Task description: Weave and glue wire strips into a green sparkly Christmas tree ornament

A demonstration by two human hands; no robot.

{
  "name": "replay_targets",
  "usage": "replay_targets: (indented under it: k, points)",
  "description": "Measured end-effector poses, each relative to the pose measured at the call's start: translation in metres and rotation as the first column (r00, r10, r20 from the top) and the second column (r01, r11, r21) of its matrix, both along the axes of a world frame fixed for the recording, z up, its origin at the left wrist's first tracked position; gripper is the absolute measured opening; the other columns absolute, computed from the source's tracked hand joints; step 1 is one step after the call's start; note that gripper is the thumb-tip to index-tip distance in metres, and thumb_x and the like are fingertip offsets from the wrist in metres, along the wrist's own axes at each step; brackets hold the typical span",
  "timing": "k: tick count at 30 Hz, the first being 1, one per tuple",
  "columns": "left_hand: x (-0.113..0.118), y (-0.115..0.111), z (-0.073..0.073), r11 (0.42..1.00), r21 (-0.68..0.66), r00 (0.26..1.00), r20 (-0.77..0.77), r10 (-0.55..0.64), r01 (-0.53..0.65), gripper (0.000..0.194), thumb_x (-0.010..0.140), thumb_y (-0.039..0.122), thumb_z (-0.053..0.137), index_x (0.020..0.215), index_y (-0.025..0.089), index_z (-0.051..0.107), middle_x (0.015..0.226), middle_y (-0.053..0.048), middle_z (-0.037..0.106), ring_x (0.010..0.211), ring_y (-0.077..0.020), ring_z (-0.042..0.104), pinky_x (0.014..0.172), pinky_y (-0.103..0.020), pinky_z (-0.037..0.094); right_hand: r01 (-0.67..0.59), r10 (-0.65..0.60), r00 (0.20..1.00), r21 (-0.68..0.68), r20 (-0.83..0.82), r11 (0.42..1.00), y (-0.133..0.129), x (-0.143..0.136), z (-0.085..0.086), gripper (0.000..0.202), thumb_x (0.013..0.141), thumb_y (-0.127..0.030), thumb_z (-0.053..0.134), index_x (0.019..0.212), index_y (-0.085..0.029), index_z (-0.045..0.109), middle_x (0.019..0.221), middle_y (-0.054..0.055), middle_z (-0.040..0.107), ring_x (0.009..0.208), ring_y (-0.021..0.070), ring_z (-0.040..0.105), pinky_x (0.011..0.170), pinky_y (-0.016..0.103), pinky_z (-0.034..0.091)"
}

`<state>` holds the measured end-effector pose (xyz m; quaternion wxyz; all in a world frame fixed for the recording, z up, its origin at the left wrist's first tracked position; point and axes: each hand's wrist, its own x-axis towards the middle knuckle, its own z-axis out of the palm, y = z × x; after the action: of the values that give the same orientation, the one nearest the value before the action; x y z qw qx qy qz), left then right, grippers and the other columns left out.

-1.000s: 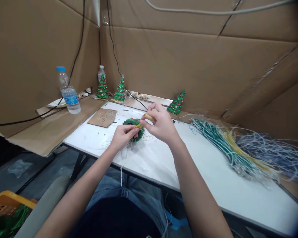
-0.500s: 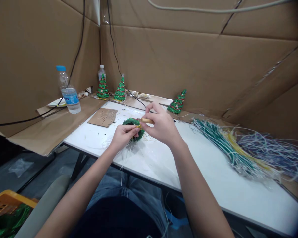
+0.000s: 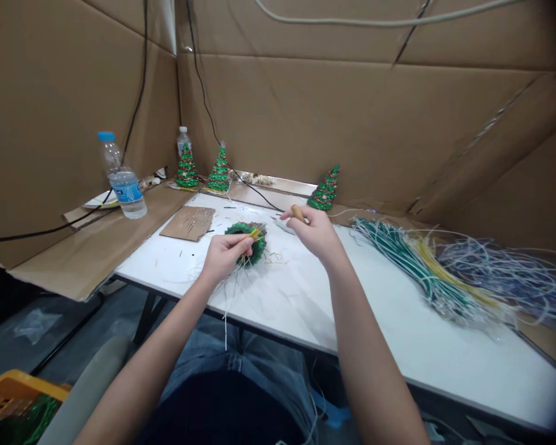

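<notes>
Some yellow strips [image 3: 256,233] could slip if the left hand [image 3: 225,252] loosens its closed pinch; rightward, the half-curled right hand [image 3: 319,235] apparently grips a wooden handle [image 3: 298,214].

1 left hand [image 3: 228,253] pinches yellow strands [image 3: 254,233] at the green wreath [image 3: 258,250], near 3 small trees [image 3: 219,170].

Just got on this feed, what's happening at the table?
The left hand pinches thin yellow strands at the green tinsel ring, with white threads trailing below. The right hand, off to the right and away from the ring, holds a tan wooden-looking handle. Three small green tinsel trees stand toward the back, and bundled green and yellow wires lie at the right of the white table.
</notes>
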<state>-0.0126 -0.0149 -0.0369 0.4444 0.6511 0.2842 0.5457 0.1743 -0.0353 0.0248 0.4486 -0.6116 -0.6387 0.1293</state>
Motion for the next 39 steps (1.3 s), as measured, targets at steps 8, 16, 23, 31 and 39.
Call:
replay_targets:
  k: [8,16,23,31,39]
  points:
    - [-0.001,0.002,-0.001,1.0,0.016,1.0,-0.019,0.0,0.0,0.034,0.077,0.037,0.063,0.051,0.015,0.062,0.055,-0.001,0.058,0.06,-0.0133,0.052,0.064,-0.024,0.042,-0.109,0.108,0.991,-0.006,-0.075,0.994,-0.002,-0.009,-0.006,0.02,0.073,-0.026,0.049,0.08,-0.015,0.063,0.061,-0.001,0.049,0.053,0.0116,0.04,0.051,0.025,0.031]
    - [0.001,-0.002,0.001,1.0,0.011,0.999,-0.04,0.002,-0.002,0.031,0.075,0.036,0.066,0.054,0.013,0.064,0.054,0.0,0.058,0.057,-0.0115,0.049,0.059,-0.023,0.04,-0.303,0.307,0.95,0.373,0.049,0.877,-0.012,-0.03,-0.003,0.022,0.071,-0.019,0.057,0.09,-0.015,0.067,0.087,0.003,0.048,0.062,0.0112,0.043,0.055,0.025,0.037]
    - [0.004,-0.003,0.0,1.0,-0.017,1.0,-0.022,-0.002,0.001,0.028,0.072,0.039,0.068,0.061,0.013,0.071,0.054,-0.001,0.059,0.055,-0.0115,0.049,0.055,-0.023,0.041,-0.388,0.265,0.902,0.373,0.341,0.843,-0.014,-0.026,-0.005,0.02,0.075,-0.015,0.053,0.09,-0.018,0.066,0.097,0.006,0.049,0.068,0.0123,0.049,0.06,0.026,0.039]
    - [0.004,-0.001,-0.002,1.0,0.03,0.997,-0.077,0.01,-0.008,0.029,0.075,0.039,0.065,0.061,0.014,0.071,0.055,-0.002,0.06,0.054,-0.0118,0.05,0.054,-0.023,0.041,-0.368,0.196,0.877,0.353,0.438,0.86,-0.014,-0.025,-0.006,0.011,0.08,-0.014,0.05,0.083,-0.017,0.06,0.1,0.007,0.051,0.064,0.0112,0.047,0.058,0.025,0.037]
    - [0.004,0.001,-0.006,1.0,0.019,0.998,-0.07,-0.004,0.005,0.026,0.077,0.036,0.063,0.068,0.013,0.072,0.055,-0.001,0.06,0.054,-0.0109,0.048,0.056,-0.023,0.04,-0.363,0.198,0.874,0.327,0.444,0.872,-0.011,-0.023,-0.006,0.013,0.078,-0.009,0.049,0.083,-0.018,0.057,0.1,0.006,0.051,0.063,0.011,0.045,0.057,0.024,0.036]
